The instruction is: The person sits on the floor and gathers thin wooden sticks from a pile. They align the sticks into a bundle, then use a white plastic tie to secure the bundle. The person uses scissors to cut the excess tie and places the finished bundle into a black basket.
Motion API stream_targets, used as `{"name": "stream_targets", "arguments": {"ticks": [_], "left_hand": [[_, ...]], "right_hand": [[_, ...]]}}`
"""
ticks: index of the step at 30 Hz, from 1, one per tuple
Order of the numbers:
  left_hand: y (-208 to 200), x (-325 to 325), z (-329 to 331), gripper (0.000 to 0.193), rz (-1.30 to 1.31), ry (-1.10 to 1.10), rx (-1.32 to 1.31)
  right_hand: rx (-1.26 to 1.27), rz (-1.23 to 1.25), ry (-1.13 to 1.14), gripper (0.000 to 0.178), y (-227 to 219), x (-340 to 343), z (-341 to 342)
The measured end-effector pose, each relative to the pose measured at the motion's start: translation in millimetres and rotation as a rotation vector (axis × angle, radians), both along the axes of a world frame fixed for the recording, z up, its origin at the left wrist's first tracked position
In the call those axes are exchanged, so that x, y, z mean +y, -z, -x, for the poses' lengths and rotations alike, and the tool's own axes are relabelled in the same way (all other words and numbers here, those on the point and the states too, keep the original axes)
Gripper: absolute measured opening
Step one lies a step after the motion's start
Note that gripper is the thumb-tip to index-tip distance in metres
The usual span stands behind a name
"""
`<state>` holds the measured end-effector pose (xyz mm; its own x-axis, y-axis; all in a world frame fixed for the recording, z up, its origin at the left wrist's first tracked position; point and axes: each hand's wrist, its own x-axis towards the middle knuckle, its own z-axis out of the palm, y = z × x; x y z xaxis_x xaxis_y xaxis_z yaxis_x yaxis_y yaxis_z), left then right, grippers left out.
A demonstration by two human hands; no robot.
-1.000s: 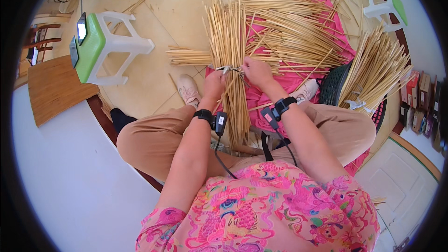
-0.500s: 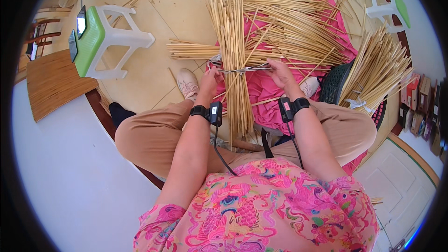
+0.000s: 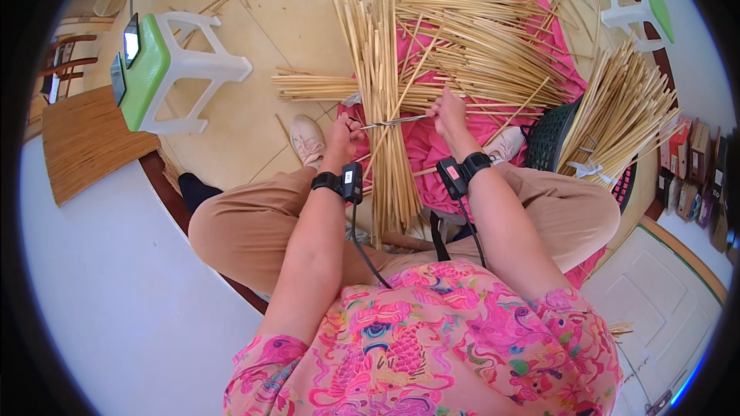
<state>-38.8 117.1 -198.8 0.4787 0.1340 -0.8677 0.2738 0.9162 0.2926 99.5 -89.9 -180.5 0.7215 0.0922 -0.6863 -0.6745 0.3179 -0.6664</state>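
An upright bundle of pale straw-coloured stalks (image 3: 395, 169) lies between my knees, running away from me. Across its middle passes a thin twisted dark-and-white cord (image 3: 397, 121). My left hand (image 3: 344, 137), at the bundle's left side, is closed on one end of the cord. On the other side my right hand (image 3: 450, 113) pinches the opposite end, and the cord looks taut between them. Whether it runs underneath the bundle is hidden. More stalks (image 3: 493, 38) lie crosswise beyond, on a pink cloth (image 3: 428, 146).
To the right a dark green basket (image 3: 552, 139) stands by a tied sheaf of stalks (image 3: 617, 115). A white-and-green stool (image 3: 158, 69) at left bears two phones or tablets; another stool (image 3: 655, 11) is at far right. Boxes (image 3: 697, 154) line the right wall.
My right hand has drawn inward and turned, its fingers now closed more tightly on the cord. My left hand has shifted slightly down and left.
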Motion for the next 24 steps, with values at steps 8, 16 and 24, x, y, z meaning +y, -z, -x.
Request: {"name": "stream_targets", "arguments": {"ticks": [8,16,24], "left_hand": [[12,-3,2,0.036,-1.002,0.631,0.006],[7,-16,-5,0.038,-1.269,0.899,-0.144],[10,-18,-13,0.066,-0.812,0.787,0.012]], "right_hand": [[-0.155,0.309,-0.077,0.033,-17,-7,-5],[-0.170,-0.086,0.127,0.025,-48,-14,-21],[-0.522,1.004,-0.792,0.052,-9,-23,47]]}}
